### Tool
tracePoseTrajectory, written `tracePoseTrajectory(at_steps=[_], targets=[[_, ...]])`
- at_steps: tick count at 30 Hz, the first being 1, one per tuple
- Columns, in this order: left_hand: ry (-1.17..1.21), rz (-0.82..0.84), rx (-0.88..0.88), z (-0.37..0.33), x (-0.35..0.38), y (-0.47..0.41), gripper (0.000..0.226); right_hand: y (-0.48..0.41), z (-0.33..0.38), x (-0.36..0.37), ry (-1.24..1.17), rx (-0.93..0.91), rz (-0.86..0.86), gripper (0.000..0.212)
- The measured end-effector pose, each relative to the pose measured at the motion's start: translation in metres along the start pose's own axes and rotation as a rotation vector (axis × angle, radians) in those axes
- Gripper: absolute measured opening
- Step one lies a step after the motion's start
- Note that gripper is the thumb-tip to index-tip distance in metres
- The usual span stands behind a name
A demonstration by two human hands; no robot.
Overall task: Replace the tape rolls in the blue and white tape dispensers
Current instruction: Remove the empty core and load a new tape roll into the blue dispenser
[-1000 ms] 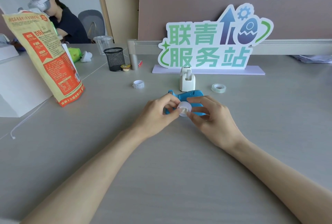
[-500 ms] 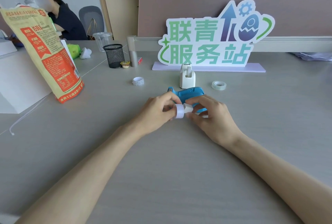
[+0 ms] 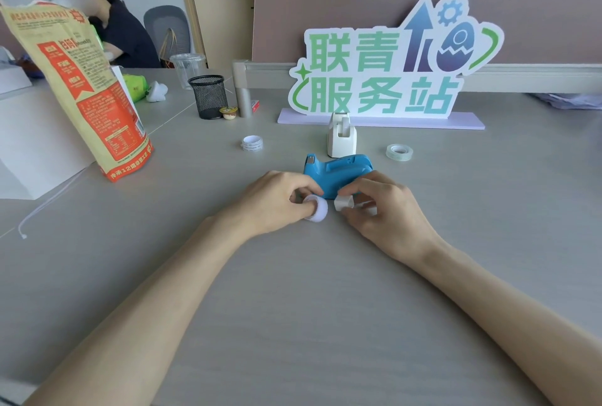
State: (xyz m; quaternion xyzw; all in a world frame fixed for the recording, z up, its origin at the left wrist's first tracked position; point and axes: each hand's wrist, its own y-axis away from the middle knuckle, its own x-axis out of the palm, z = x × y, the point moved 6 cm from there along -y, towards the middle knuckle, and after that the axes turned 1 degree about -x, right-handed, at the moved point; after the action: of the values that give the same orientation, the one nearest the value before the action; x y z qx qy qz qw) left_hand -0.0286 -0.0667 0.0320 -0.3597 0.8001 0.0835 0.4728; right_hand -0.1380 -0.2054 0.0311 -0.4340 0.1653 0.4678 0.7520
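- Blue tape dispenser: lying on the grey tabletop, just behind both hands, cutter end pointing left.
- White tape dispenser: upright, just behind the blue one, in front of the green-lettered sign.
- Left hand: fingers closed around a small white tape roll, held low at the tabletop.
- Right hand: fingertips pinching a small white core piece, just beside the roll, not touching it.
- Clear tape roll: flat on the tabletop, right of the white dispenser.
- Printed tape roll: flat, well left of both dispensers.
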Motion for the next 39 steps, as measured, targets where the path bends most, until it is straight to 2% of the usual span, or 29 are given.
tracePoseTrajectory(at_steps=[3,10,13,16,18,20,23,27,32,39], targets=[[0.077,0.026,-0.022,0.002,0.002,-0.001,0.015,0.001,0.001,0.0,0.012,-0.018,-0.014,0.014],[0.178,0.032,-0.049,-0.001,-0.001,-0.003,0.018,0.003,0.015,-0.004,-0.019,-0.106,-0.027,0.019],[0.201,-0.082,-0.032,-0.005,-0.011,-0.001,0.015,0.003,0.016,-0.003,-0.008,-0.133,-0.019,0.023],[0.195,-0.288,-0.038,0.003,-0.025,0.004,0.023,0.004,0.018,0.002,0.048,-0.192,0.017,0.026],[0.085,-0.436,-0.084,0.02,-0.034,0.004,0.03,0.004,0.019,0.006,0.099,-0.244,0.039,0.026],[-0.044,-0.516,-0.146,0.04,-0.038,-0.002,0.029,0.004,0.02,0.008,0.141,-0.26,0.051,0.024],[-0.113,-0.51,-0.184,0.064,-0.037,-0.021,0.02,0.002,0.016,0.008,0.178,-0.218,0.028,0.026],[-0.348,-0.386,-0.251,0.089,-0.033,-0.055,0.038,-0.001,0.011,0.008,0.155,-0.182,0.0,0.023],[-0.384,-0.304,-0.358,0.106,-0.035,-0.079,0.044,-0.003,0.011,0.008,0.131,-0.163,-0.006,0.022],[-0.453,-0.452,-0.159,0.077,-0.033,-0.05,0.019,-0.001,0.007,0.006,0.144,-0.134,-0.003,0.023]])
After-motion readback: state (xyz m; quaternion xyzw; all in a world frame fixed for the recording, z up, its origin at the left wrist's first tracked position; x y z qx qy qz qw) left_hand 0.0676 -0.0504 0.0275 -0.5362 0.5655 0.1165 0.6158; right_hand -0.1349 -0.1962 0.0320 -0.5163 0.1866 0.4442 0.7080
